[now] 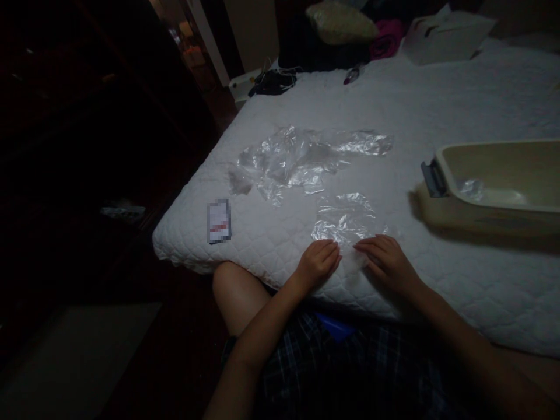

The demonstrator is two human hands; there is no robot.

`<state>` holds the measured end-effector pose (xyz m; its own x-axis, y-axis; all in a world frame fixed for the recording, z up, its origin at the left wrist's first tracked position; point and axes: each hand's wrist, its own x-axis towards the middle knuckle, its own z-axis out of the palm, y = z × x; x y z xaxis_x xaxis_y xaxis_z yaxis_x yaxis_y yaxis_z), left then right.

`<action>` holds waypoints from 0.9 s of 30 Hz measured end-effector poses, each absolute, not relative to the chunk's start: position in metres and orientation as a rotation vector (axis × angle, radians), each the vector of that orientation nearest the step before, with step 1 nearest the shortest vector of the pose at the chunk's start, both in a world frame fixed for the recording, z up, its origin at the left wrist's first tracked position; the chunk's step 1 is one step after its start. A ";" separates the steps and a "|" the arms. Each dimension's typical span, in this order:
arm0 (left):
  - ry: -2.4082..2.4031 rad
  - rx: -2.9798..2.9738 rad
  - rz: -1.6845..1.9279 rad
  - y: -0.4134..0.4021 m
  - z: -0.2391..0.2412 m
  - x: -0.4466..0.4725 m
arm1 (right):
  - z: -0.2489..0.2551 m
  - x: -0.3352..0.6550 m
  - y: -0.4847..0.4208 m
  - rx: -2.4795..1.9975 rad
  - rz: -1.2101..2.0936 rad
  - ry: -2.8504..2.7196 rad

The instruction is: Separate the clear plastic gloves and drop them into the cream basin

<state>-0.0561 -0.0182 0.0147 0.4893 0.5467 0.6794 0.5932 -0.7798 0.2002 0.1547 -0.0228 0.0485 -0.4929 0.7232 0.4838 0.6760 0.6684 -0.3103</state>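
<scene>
A clear plastic bag [345, 214] lies crinkled on the white quilted bed, close to its near edge. At the bag's near left corner is my left hand [320, 263], its fingers bent and pressed together on the plastic. My right hand [387, 262] is at the near right side, thumb and fingers closing on the film there. The bag's near end is partly hidden between the hands. Farther back, more clear plastic bags [293, 160] are spread in a loose, overlapping heap.
A cream plastic bin [494, 204] with a grey latch stands at right, some clear plastic inside. A phone-like object [219, 221], blurred out, lies at left on the mattress [262, 233]. At the back are a white box [446, 38], a pillow-like bundle [341, 23] and dark cloth with cables.
</scene>
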 end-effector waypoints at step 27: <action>-0.902 -2.747 -1.115 -0.015 0.005 -0.059 | 0.035 0.133 -0.007 -1.261 -0.038 -2.239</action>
<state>-0.0588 -0.0150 0.0054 0.5716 0.5007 0.6501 0.5313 -0.8296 0.1718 0.1327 -0.0075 0.0346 -0.3980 0.7791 0.4843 0.7949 0.5564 -0.2419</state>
